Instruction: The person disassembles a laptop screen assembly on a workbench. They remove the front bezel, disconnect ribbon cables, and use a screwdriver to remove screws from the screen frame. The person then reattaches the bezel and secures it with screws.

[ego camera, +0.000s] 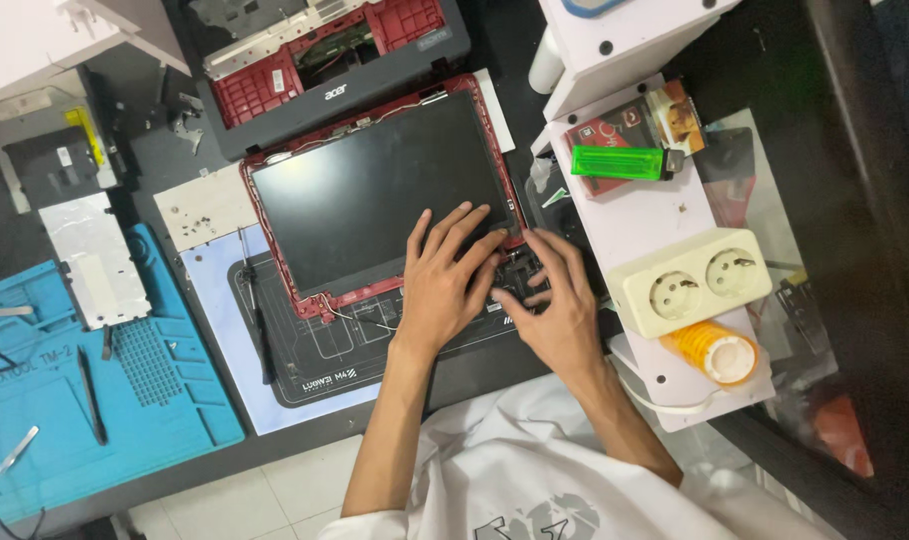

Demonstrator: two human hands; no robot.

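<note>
Dark workbench [854, 200] fills the view from above, crowded with repair gear. Far to the left of the person's hands lies a blue silicone work mat [164, 390] with a black pen-like tool [91, 395] on it. Nearer, just left of the left hand [444, 285], a dark screwdriver [257, 315] rests on a black-printed repair mat [324, 365]. The left hand lies open, fingers spread, flat on the lower right corner of a detached laptop screen panel [374, 200] with a red frame. Touching beside it, the right hand [559, 310] curls its fingers against the panel's corner edge, holding nothing visible. Right of that hand sit a cream double socket [689, 282], a green lighter [619, 162] and an orange tape roll [719, 352].
</note>
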